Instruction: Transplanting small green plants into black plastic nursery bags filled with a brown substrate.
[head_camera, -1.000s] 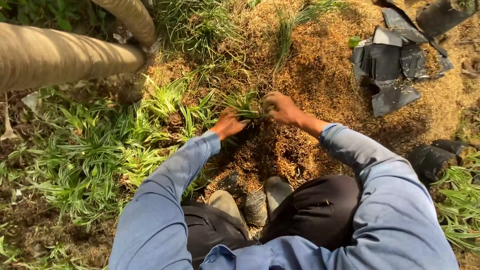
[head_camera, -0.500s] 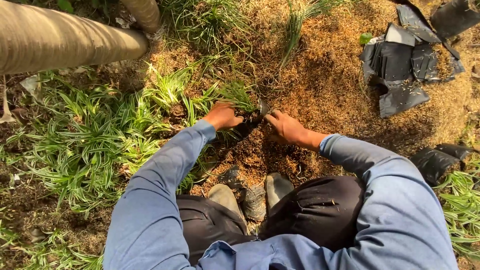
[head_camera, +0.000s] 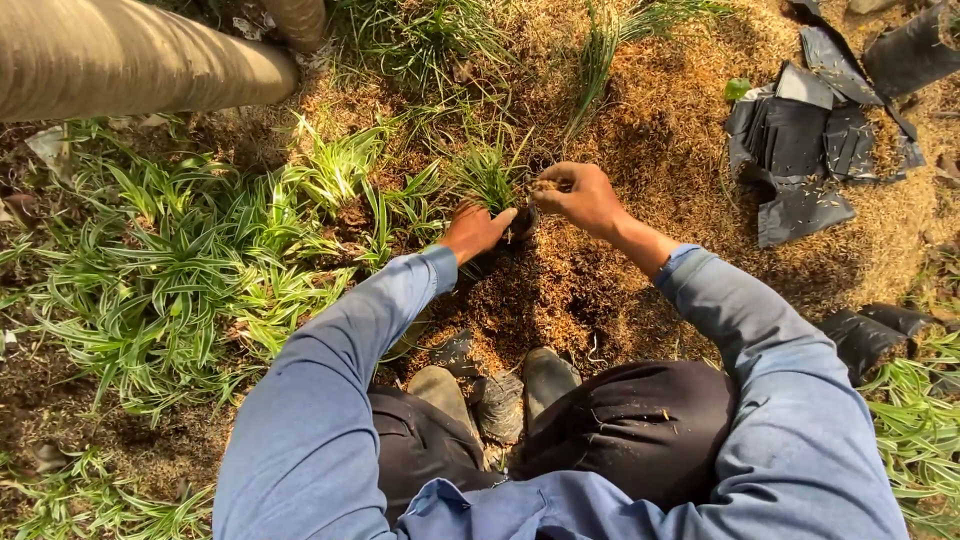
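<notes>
Green grass tuft (head_camera: 487, 175) stands just beyond the left hand (head_camera: 475, 230), curled at its base; right hand (head_camera: 580, 195) pinches brown husks (head_camera: 545, 185).

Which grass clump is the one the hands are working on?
The small dark-green tuft at the edge of the husk mulch. The left hand grips its base, and the right hand is pinched beside it. The striped clumps lie untouched further left.
</notes>
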